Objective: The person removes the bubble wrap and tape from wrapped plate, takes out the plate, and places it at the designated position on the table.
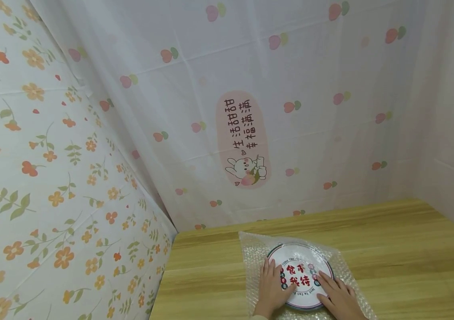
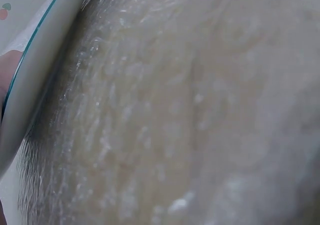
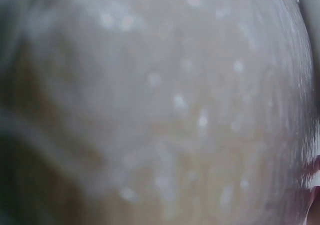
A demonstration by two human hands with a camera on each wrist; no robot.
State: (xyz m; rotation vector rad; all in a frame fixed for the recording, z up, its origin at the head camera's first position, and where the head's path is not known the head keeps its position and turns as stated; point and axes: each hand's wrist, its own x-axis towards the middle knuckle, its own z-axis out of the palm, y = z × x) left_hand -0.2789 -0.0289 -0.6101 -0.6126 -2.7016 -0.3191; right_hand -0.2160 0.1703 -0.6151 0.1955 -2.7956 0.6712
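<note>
A round white plate [image 1: 302, 298] with red characters and a dark coloured rim line lies face up on a sheet of bubble wrap [image 1: 255, 251]. On its left side rests my left hand [image 1: 271, 286], fingers pointing away and thumb reaching over the plate's face. My right hand [image 1: 340, 297] lies over the right side, its fingertips touching the plate near the rim. The left wrist view catches the plate's edge [image 2: 47, 60] at the far left, close above the wrap. Blurred bubble wrap [image 3: 200, 105] fills most of the right wrist view.
The sheet lies on a wood-grain table [image 1: 206, 266]. Behind the table hangs a pale curtain [image 1: 311, 146] with fruit prints and a rabbit drawing. A flower-print cloth [image 1: 70, 191] borders the left side, and a plain pale cloth [image 1: 451, 133] the right.
</note>
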